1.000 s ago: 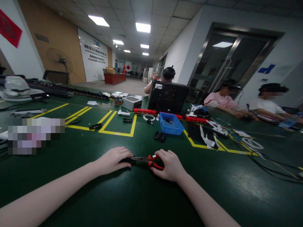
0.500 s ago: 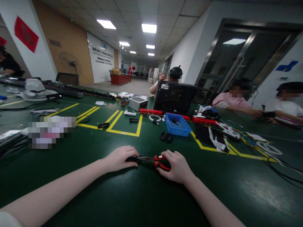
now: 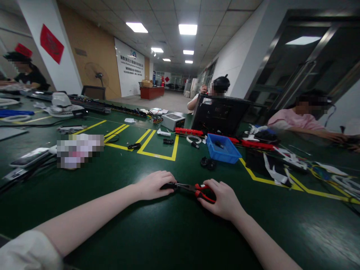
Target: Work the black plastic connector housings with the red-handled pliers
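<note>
Right hand (image 3: 225, 200) curls partway round the handles of the pliers (image 3: 200, 186), fingers above and thumb below, while the left hand (image 3: 153, 185) pinches a small black piece (image 3: 168, 186) between thumb and fingertips, low over the table (image 3: 168, 236). The pliers' nose points left and meets the piece's right end; whether the tips bite on it or only touch is too small to tell. Working that end with the pliers seems to be the step in hand, and the next move calls for a firm left hold and an even squeeze of the handles. Ahead, on the green top marked with yellow tape (image 3: 157, 155), lie a black coil (image 3: 208, 163), a blue tray (image 3: 226, 156), a white ring of cable (image 3: 198, 138) and a red strip (image 3: 189, 131). Behind the strip leans a black casing (image 3: 219, 118), a grey box (image 3: 173, 122) to its left. One person (image 3: 192, 104) sits beyond the casing, another in pink (image 3: 291, 118) to the right. Farther back are a fan (image 3: 98, 75), a white sign (image 3: 129, 73) and a red counter (image 3: 152, 93).
</note>
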`<state>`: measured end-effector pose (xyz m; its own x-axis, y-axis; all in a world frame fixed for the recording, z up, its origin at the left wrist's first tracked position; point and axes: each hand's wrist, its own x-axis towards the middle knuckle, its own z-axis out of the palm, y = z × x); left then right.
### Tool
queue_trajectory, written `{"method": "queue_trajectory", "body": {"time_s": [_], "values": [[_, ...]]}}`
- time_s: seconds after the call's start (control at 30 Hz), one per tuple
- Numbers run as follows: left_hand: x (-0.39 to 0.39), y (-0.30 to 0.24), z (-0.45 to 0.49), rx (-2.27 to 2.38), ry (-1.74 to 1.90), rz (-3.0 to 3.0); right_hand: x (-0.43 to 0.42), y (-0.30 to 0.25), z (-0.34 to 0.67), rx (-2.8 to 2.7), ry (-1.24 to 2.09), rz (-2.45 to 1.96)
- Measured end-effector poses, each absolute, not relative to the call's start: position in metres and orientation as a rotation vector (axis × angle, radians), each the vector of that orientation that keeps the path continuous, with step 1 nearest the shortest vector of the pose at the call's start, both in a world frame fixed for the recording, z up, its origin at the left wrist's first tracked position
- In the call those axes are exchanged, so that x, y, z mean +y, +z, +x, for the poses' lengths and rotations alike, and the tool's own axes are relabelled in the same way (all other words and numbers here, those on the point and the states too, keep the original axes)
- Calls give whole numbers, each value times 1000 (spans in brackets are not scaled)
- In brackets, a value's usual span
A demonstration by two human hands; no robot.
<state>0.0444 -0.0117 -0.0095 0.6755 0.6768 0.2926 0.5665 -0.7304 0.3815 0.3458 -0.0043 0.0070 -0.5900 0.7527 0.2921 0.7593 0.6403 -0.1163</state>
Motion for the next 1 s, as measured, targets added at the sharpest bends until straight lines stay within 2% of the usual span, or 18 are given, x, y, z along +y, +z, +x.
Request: {"method": "queue_trajectory", "body": {"time_s": [0.3,0.67,1.0], "values": [[-9,-12,43,1008,599,2613,-1,4,348,-2558,0,-1239],[-10,-10,41,979,597,2664,-3,7,347,-2539,-166,-1136],[-8,-12,41,934,657,2620,2,1,350,-2546,-162,-1102]]}}
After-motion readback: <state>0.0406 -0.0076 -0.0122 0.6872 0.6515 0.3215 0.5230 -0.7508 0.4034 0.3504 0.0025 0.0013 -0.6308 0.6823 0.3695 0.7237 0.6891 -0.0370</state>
